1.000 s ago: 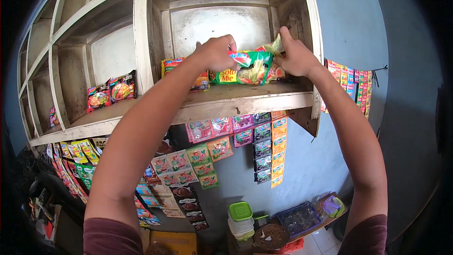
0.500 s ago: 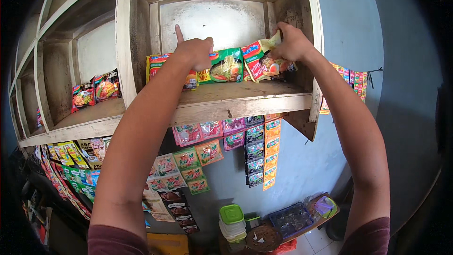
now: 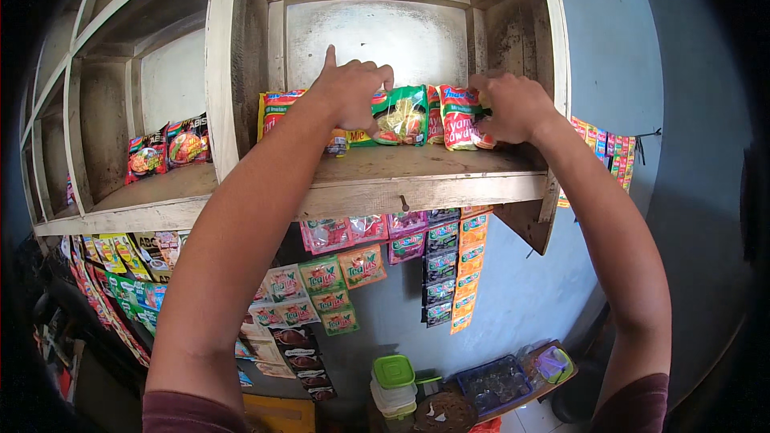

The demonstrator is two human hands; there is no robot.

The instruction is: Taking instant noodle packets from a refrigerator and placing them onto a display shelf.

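My right hand (image 3: 520,108) is closed around the right side of a red and yellow instant noodle packet (image 3: 459,122), which stands upright on the shelf. Part of that packet is covered by my fingers. Over the row of packets is my left hand (image 3: 350,95), fingers spread, one pointing up. Its thumb and forefinger are at the left part of a green noodle packet (image 3: 405,119); whether they press on it I cannot tell. Another red packet (image 3: 435,116) shows narrowly between the green one and the held one. A red and yellow packet (image 3: 274,108) is at the row's left end, partly behind my left forearm.
The white wooden shelf (image 3: 433,186) has a raised front edge and side walls. Black and red noodle packets (image 3: 187,143) stand in the left compartment. Strips of sachets (image 3: 472,265) hang below. Lower down are green-lidded plastic containers (image 3: 394,371) and a dark blue tray (image 3: 493,385).
My right hand has brought the red and yellow packet down from a tilt to nearly upright against the row. My left hand's fingers have spread wider. The view has shifted slightly.
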